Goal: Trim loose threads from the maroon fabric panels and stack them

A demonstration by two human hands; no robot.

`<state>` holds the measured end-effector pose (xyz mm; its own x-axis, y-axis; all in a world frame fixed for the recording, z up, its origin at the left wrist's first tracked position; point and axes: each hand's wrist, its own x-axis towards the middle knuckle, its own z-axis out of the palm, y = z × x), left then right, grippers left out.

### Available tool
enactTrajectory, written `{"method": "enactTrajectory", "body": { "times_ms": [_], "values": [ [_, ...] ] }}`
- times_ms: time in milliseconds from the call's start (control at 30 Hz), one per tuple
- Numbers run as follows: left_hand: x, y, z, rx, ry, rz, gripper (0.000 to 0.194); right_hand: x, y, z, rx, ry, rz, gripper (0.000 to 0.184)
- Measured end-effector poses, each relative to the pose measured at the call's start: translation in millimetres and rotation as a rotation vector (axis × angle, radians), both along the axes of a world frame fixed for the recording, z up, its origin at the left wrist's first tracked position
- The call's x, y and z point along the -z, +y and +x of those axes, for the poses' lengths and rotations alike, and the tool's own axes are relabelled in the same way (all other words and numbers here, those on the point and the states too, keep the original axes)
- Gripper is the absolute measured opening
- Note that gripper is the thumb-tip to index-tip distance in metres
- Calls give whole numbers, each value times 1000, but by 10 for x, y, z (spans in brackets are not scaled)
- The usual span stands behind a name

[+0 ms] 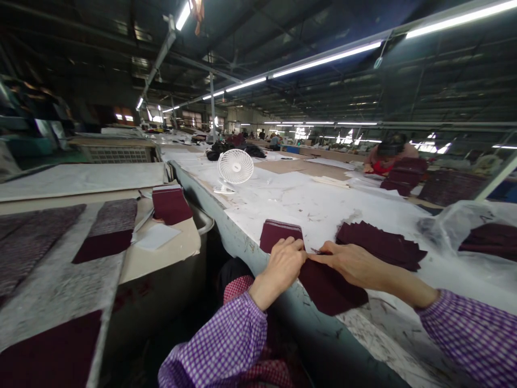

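Observation:
Both hands meet at the near edge of the white-topped table, over maroon cloth. My left hand point(285, 263) has its fingers curled down at the corner of a maroon fabric panel point(333, 288), beside a small stack of maroon fabric pieces point(280, 231). My right hand point(355, 264) lies over the same panel, thumb and index finger closing at its upper corner against the left fingertips. The panel hangs slightly over the table edge. Just beyond my right hand is a fanned pile of maroon pieces point(379, 242). The fingertips' exact grip is partly hidden.
A small white fan point(235, 167) stands on the table point(283, 188). Left of a gap, a cart point(161, 258) bears maroon pieces point(172, 205) and striped fabric point(113, 218). A clear plastic bag point(448, 226) lies at right; a co-worker point(390, 153) bends over cloth beyond.

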<state>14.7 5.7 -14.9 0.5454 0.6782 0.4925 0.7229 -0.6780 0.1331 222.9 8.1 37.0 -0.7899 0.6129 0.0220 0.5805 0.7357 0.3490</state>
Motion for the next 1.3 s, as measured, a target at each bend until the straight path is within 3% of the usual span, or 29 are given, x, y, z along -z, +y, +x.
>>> {"method": "enactTrajectory", "body": {
  "times_ms": [100, 333, 667, 900, 1067, 1167, 1300],
  "values": [
    [20, 13, -54, 25, -67, -37, 21, -16, 30, -15, -16, -88, 3, 62],
    [-15, -12, -271, 36, -433, -249, 14, 73, 91, 69, -53, -86, 47, 65],
    [-15, -82, -234, -39, -401, -215, 19, -51, 61, -46, -98, -136, 15, 74],
    [-18, -70, -323, 9, -570, -310, 14, -92, 67, -111, -134, -147, 28, 80],
    [-44, -81, -274, -36, -412, -251, 15, -174, 63, -169, -90, -179, -47, 80],
    [-39, -82, -277, -17, -375, -238, 20, -222, 98, -193, -106, -195, -87, 80],
    [-1, -55, -370, 89, -489, -286, 19, -210, 130, -211, -171, -218, -56, 86]
  ]
}}
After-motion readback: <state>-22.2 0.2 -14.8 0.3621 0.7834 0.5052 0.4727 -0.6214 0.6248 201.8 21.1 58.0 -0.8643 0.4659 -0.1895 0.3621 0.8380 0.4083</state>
